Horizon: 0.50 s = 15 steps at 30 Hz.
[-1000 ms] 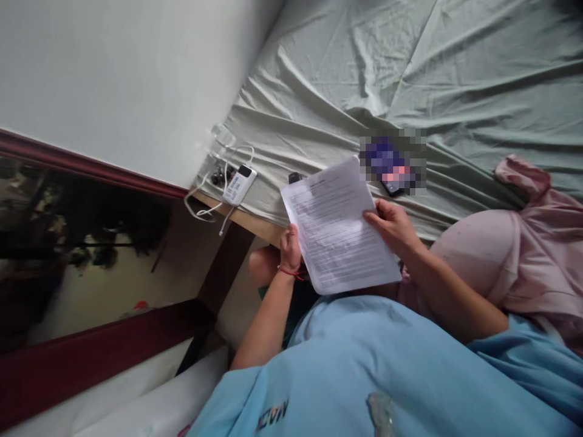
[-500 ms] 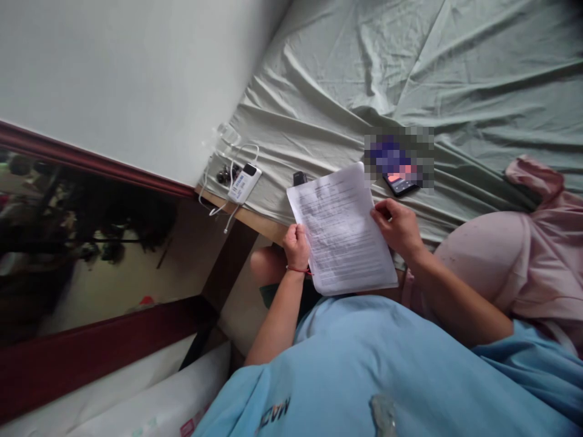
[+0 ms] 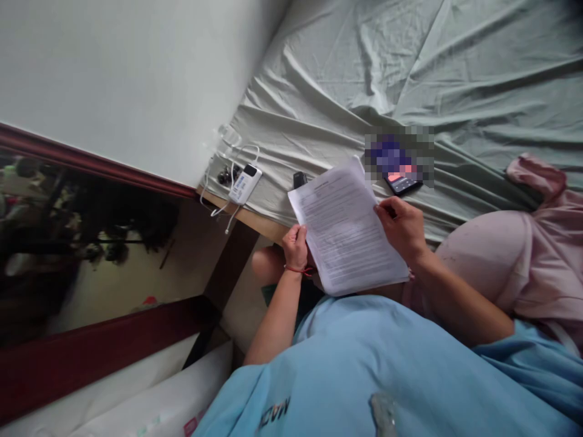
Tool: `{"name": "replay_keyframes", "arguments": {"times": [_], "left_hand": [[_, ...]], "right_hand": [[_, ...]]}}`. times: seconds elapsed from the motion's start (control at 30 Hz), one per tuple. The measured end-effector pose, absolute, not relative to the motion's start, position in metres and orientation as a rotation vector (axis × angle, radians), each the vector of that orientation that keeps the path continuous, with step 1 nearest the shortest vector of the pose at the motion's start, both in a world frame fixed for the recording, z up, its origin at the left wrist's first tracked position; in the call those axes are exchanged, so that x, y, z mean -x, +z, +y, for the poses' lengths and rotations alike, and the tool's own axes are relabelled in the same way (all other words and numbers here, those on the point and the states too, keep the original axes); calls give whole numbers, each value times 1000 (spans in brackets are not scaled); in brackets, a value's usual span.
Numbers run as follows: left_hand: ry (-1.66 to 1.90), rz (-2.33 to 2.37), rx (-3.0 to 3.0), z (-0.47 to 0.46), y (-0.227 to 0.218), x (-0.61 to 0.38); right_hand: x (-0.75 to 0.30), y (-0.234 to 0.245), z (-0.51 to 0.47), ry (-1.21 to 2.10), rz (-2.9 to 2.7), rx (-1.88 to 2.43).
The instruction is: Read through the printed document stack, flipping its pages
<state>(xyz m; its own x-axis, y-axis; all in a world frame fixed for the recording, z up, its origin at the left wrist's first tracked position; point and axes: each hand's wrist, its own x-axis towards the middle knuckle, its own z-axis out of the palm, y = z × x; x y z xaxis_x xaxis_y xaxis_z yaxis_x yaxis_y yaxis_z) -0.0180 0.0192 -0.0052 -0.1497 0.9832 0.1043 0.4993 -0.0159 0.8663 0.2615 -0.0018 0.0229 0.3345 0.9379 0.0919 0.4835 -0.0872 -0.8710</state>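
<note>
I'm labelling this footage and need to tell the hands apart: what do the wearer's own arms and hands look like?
The left hand and right hand wear no gloves. A thin red cord bracelet rings the left wrist; no band shows on the right. The forearms are uncovered, and light-blue sleeves end above them.

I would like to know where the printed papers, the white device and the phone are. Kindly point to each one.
Printed papers [image 3: 350, 229]: head view, middle of the top sheet.
White device [image 3: 246, 184]: head view, middle of its upper face.
Phone [image 3: 396, 166]: head view, on its pixelated screen.
</note>
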Motion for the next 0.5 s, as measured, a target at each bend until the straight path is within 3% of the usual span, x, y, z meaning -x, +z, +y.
{"name": "replay_keyframes", "arguments": {"times": [0.5], "left_hand": [[1096, 1839, -1646, 21, -1, 17]], "right_hand": [[-257, 24, -6, 453, -1484, 1741]]}}
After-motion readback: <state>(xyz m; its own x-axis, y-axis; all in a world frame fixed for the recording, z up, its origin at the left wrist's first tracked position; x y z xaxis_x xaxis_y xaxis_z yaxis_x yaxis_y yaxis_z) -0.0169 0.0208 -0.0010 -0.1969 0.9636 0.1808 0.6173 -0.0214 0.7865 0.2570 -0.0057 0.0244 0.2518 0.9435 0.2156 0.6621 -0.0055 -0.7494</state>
